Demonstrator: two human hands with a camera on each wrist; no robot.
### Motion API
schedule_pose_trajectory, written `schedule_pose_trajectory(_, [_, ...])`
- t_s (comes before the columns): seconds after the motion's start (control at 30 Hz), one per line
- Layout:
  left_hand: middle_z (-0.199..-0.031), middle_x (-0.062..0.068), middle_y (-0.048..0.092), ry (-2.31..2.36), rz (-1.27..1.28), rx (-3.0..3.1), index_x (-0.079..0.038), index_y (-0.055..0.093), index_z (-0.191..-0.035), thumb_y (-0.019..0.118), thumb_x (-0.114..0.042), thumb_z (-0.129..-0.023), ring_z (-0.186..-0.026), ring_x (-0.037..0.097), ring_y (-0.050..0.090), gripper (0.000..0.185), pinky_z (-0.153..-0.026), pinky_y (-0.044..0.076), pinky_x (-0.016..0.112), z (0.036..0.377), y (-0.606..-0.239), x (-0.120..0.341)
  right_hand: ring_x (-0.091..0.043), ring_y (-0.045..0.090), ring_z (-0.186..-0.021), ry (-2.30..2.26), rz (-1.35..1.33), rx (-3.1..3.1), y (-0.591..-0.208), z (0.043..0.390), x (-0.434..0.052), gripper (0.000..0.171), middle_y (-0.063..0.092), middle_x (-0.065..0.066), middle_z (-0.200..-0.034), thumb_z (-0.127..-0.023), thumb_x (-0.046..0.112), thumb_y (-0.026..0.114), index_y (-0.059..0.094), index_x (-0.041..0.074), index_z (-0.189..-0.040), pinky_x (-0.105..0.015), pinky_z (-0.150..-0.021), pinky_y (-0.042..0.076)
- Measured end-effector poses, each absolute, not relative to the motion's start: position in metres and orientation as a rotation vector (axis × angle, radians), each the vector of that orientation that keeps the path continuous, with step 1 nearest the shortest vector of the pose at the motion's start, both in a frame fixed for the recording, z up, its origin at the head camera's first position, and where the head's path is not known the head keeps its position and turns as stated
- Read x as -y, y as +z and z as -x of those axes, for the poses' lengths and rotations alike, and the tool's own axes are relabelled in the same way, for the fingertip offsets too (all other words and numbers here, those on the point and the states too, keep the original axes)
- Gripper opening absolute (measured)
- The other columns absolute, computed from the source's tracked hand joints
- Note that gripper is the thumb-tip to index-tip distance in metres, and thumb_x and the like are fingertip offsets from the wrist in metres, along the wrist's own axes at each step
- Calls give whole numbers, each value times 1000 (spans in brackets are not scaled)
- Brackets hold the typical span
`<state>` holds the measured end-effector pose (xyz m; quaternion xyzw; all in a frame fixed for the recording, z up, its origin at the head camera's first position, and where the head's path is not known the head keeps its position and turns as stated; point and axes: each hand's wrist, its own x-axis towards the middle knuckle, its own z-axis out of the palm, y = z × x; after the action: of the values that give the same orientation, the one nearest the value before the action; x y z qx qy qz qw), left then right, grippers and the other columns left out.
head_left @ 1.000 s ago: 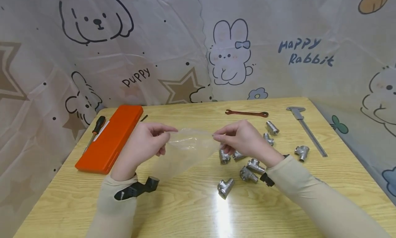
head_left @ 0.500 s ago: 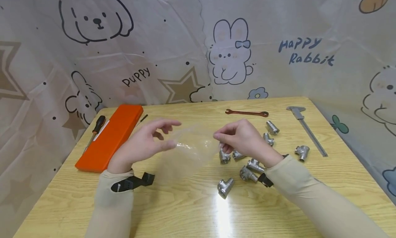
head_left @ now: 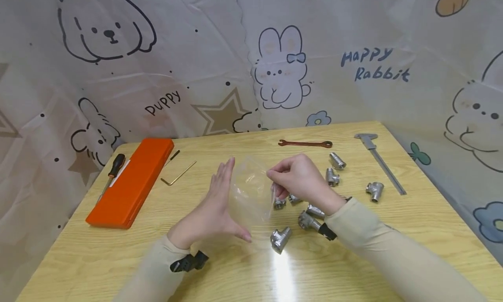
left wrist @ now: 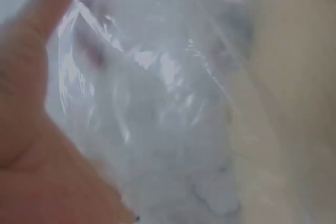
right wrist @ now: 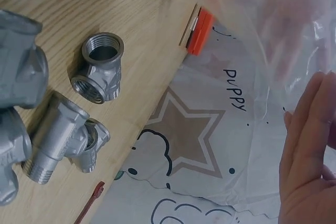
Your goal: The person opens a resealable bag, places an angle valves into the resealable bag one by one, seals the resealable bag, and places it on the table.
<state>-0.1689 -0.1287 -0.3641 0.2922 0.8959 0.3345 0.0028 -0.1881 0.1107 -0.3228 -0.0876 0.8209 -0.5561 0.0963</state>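
A clear plastic bag (head_left: 253,188) hangs above the table between my two hands. My right hand (head_left: 300,177) pinches its edge between thumb and fingers. My left hand (head_left: 214,212) is spread at the bag's left side, its fingers straight up and the thumb pointing to the lower right. Glossy creased film, the same bag (left wrist: 157,93), fills much of the left wrist view beside that hand. Below and right of the bag lie several metal pipe fittings; the nearest fitting (head_left: 280,240) is on the table, and others are partly hidden behind my right hand.
On the left are an orange case (head_left: 133,184), a screwdriver (head_left: 111,175) and a brass-coloured hex key (head_left: 178,173). A red wrench (head_left: 305,143) lies at the back and a caliper (head_left: 383,162) at the right. Behind the table hangs a printed curtain (head_left: 220,53).
My left hand has let go of the bag's edge, moved right and lower, and spread its fingers. My right hand keeps its pinch. The head view has shifted slightly, and the hex key shows.
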Motion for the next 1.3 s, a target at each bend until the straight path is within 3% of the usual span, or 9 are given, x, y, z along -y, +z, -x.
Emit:
schedule_pose_trajectory(0.27, [-141, 13, 52, 1124, -930, -2907, -8, -9, -158, 98, -29, -55, -128, 35, 45, 150, -111, 24, 63, 175, -370, 119, -21, 68, -59, -1613, 258, -2399, -326, 186, -109, 13, 70, -11, -71, -93, 9, 68, 74, -2, -99, -38, -59, 60])
schedule_pose_trajectory(0.43, [-136, 11, 56, 1191, -881, -2801, -6, 19, -158, 94, -17, -64, -127, 31, 48, 121, -107, 37, 55, 176, -372, 124, -22, 68, -59, -1612, 253, -2398, -328, 184, -108, 13, 70, -11, -71, -93, 9, 68, 74, -1, -98, -37, -58, 60])
schedule_pose_trajectory(0.67, [-134, 2, 61, 1257, -899, -2753, -8, 60, -137, 86, -6, -73, -132, 28, 49, 69, -117, 21, 46, 177, -373, 124, -22, 68, -62, -1604, 225, -2374, -327, 179, -109, 13, 70, -11, -73, -93, 13, 69, 74, 1, -96, -40, -62, 60])
schedule_pose_trajectory(0.83, [-121, -3, 69, 1273, -895, -2729, -11, 67, -130, 78, 1, -79, -136, 41, 40, 54, -106, 40, 49, 180, -369, 130, -21, 68, -62, -1616, 207, -2388, -327, 177, -110, 13, 70, -11, -73, -94, 13, 68, 74, 1, -94, -37, -61, 60])
schedule_pose_trajectory(0.93, [-119, -2, 70, 1307, -925, -2715, -10, 59, -139, 73, 8, -78, -107, 32, 66, 65, -111, 34, 47, 181, -365, 131, -21, 69, -63, -1641, 182, -2378, -326, 177, -111, 15, 70, -11, -74, -94, 13, 69, 73, -1, -97, -37, -61, 60])
schedule_pose_trajectory(0.97, [-119, -1, 70, 1317, -917, -2712, -10, 54, -142, 70, 8, -78, -89, 25, 71, 69, -104, 45, 43, 180, -365, 131, -21, 69, -63, -1650, 178, -2372, -326, 177, -111, 15, 70, -12, -75, -94, 13, 68, 72, -1, -97, -36, -61, 60])
schedule_pose_trajectory(1.07, [-117, 3, 69, 1340, -863, -2710, -12, 44, -150, 61, 9, -81, -41, 6, 48, 74, -70, 57, 30, 179, -364, 126, -22, 69, -63, -1670, 171, -2348, -327, 176, -110, 15, 70, -13, -75, -93, 11, 68, 72, -2, -97, -36, -61, 60])
schedule_pose_trajectory(1.17, [-118, 10, 66, 1328, -837, -2742, -11, 44, -149, 55, 8, -84, -48, 7, 44, 69, -42, 43, 24, 177, -366, 121, -23, 69, -62, -1681, 181, -2335, -328, 175, -110, 13, 70, -14, -75, -93, 10, 68, 72, -2, -95, -41, -63, 60])
schedule_pose_trajectory(1.3, [-121, 11, 56, 1218, -904, -2743, -9, 37, -152, 62, 5, -78, -93, 17, 53, 80, -79, 53, 36, 177, -370, 121, -22, 68, -61, -1687, 202, -2329, -329, 175, -109, 13, 70, -14, -74, -93, 10, 68, 73, -2, -93, -43, -64, 60])
